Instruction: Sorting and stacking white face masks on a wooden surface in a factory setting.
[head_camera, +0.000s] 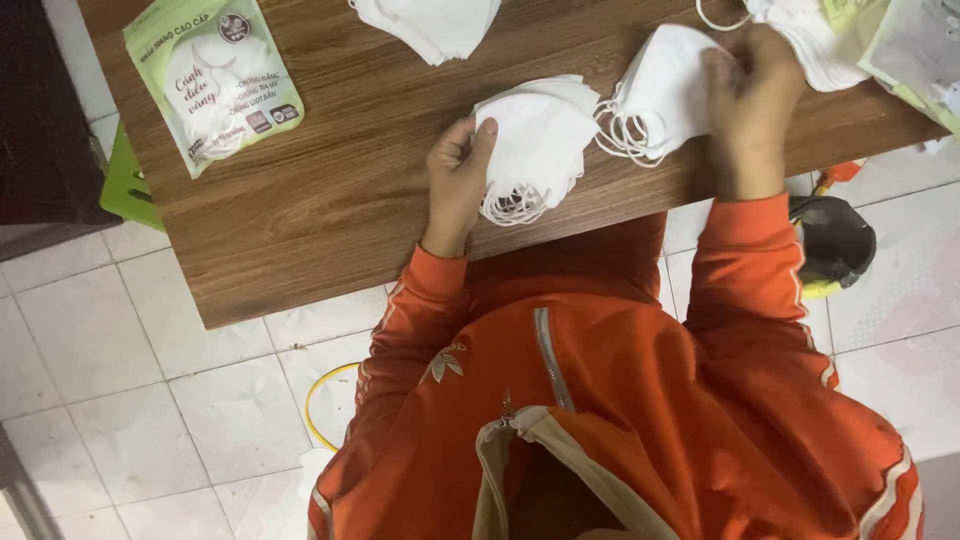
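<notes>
Stack of white face masks (535, 135) on the counter (330, 190), near its front edge. Long axis slanted, folded tip toward upper right, ear loops (510, 207) trailing toward the person. Gripped at its left side by the left hand (455, 180), thumb on top. Second stack of masks (660, 85) just beside, pressed under the closed right hand (750, 95). Seemingly gathering and squaring of stacks; lifting calls for a firm pinch, loops being loose. Green mask packet (215, 80) well apart at left.
</notes>
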